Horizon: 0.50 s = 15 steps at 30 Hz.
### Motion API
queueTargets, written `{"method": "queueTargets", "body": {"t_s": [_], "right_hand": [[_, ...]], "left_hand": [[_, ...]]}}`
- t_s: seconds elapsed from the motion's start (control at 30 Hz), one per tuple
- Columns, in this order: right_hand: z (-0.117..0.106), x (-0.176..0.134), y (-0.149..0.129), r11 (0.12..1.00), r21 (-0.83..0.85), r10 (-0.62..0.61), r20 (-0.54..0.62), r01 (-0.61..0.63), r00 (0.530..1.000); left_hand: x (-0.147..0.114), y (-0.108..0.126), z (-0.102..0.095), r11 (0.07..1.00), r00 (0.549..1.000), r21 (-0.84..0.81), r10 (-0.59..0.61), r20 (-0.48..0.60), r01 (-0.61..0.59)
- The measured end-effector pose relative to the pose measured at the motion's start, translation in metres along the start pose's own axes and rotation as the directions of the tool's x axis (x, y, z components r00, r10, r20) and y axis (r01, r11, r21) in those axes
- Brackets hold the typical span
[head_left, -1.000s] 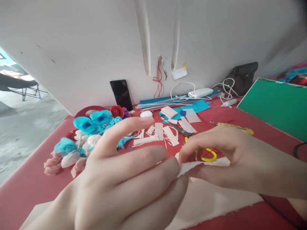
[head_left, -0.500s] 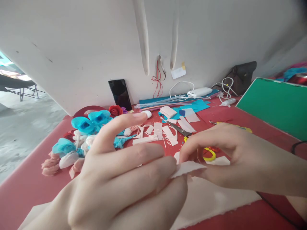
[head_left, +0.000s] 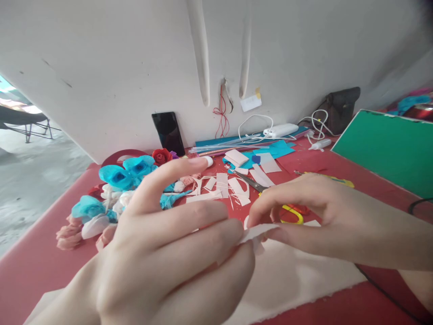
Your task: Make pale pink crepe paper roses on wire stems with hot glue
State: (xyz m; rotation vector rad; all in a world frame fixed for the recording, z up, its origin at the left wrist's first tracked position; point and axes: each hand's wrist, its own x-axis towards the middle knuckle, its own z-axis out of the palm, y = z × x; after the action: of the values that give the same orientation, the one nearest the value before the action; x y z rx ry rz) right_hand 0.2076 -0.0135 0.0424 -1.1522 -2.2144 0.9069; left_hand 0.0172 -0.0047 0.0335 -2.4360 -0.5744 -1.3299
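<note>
Between both hands is a small piece of pale pink paper [head_left: 260, 232]. My left hand [head_left: 179, 257] has its lower fingers closed on the paper's left end, while its index finger points up and away. The left thumb is hidden. My right hand [head_left: 304, 221] pinches the paper's right edge between thumb and index finger. Under the hands a large pale sheet [head_left: 304, 284] lies on the red table. Scissors with yellow handles [head_left: 293, 214] lie behind the right hand, their blades partly showing.
Colourful paper flowers [head_left: 117, 176] pile up at the left. Paper scraps [head_left: 221, 184] are scattered mid-table. A phone [head_left: 168, 133] leans on the wall. Further right are a white power strip [head_left: 282, 131], a small bottle [head_left: 320, 144], a dark pouch [head_left: 343, 108] and a green board [head_left: 389, 149].
My right thumb and index finger have moved slightly left along the paper, closer to my left hand. My left hand keeps its hold, almost unmoved.
</note>
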Motion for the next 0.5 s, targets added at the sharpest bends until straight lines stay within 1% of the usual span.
{"method": "queueTargets", "body": {"t_s": [0.03, 0.07, 0.1, 0.13, 0.17, 0.2, 0.23, 0.27, 0.3, 0.33, 0.37, 0.4, 0.43, 0.47, 0.5], "right_hand": [[-0.002, 0.000, -0.001, 1.000, -0.001, 0.009, 0.012, -0.009, 1.000], [-0.005, -0.001, -0.001, 0.999, -0.013, 0.030, 0.011, -0.030, 0.999], [-0.008, -0.003, -0.002, 0.998, -0.037, 0.060, -0.009, -0.060, 0.998], [-0.012, -0.005, -0.004, 0.993, -0.072, 0.085, -0.063, -0.089, 0.994], [-0.017, -0.007, -0.006, 0.987, -0.110, 0.098, -0.155, -0.116, 0.983], [-0.021, -0.008, -0.007, 0.979, -0.146, 0.100, -0.264, -0.142, 0.959], [-0.026, -0.009, -0.008, 0.968, -0.179, 0.098, -0.383, -0.178, 0.919], [-0.031, -0.009, -0.007, 0.948, -0.216, 0.099, -0.497, -0.233, 0.862], [-0.035, -0.008, -0.005, 0.916, -0.250, 0.110, -0.593, -0.313, 0.797], [-0.040, -0.008, 0.001, 0.874, -0.275, 0.128, -0.665, -0.400, 0.736], [-0.044, -0.009, 0.010, 0.818, -0.299, 0.157, -0.707, -0.492, 0.689], [-0.047, -0.011, 0.021, 0.777, -0.311, 0.187, -0.716, -0.547, 0.673], [-0.050, -0.015, 0.035, 0.757, -0.316, 0.233, -0.687, -0.572, 0.688], [-0.053, -0.021, 0.051, 0.735, -0.314, 0.276, -0.671, -0.601, 0.688], [-0.055, -0.030, 0.068, 0.704, -0.305, 0.317, -0.673, -0.641, 0.669]], "left_hand": [[0.000, 0.000, 0.000, 0.997, 0.995, 0.054, -0.050, -0.090, 0.055], [0.001, -0.002, -0.001, 0.997, 0.995, 0.049, -0.051, -0.091, 0.055], [0.000, -0.004, -0.002, 0.996, 0.991, 0.064, -0.050, -0.120, 0.058], [0.000, -0.007, -0.003, 0.998, 0.996, 0.053, -0.014, -0.091, 0.019], [-0.001, -0.012, -0.005, 0.998, 0.997, 0.033, 0.059, -0.050, -0.058], [-0.002, -0.017, -0.007, 0.989, 0.989, -0.002, 0.147, 0.017, -0.147], [-0.003, -0.023, -0.009, 0.974, 0.972, -0.039, 0.225, 0.064, -0.223], [-0.004, -0.029, -0.010, 0.961, 0.957, -0.060, 0.274, 0.091, -0.270], [-0.005, -0.035, -0.010, 0.956, 0.950, -0.075, 0.290, 0.116, -0.283], [-0.006, -0.040, -0.009, 0.955, 0.948, -0.091, 0.291, 0.129, -0.281], [-0.006, -0.044, -0.008, 0.955, 0.945, -0.093, 0.291, 0.148, -0.280], [-0.007, -0.047, -0.005, 0.956, 0.943, -0.095, 0.291, 0.158, -0.279], [-0.007, -0.050, -0.002, 0.954, 0.942, -0.099, 0.295, 0.161, -0.282], [-0.008, -0.052, 0.001, 0.953, 0.941, -0.102, 0.299, 0.158, -0.285], [-0.008, -0.053, 0.003, 0.952, 0.942, -0.108, 0.301, 0.146, -0.287]]}}
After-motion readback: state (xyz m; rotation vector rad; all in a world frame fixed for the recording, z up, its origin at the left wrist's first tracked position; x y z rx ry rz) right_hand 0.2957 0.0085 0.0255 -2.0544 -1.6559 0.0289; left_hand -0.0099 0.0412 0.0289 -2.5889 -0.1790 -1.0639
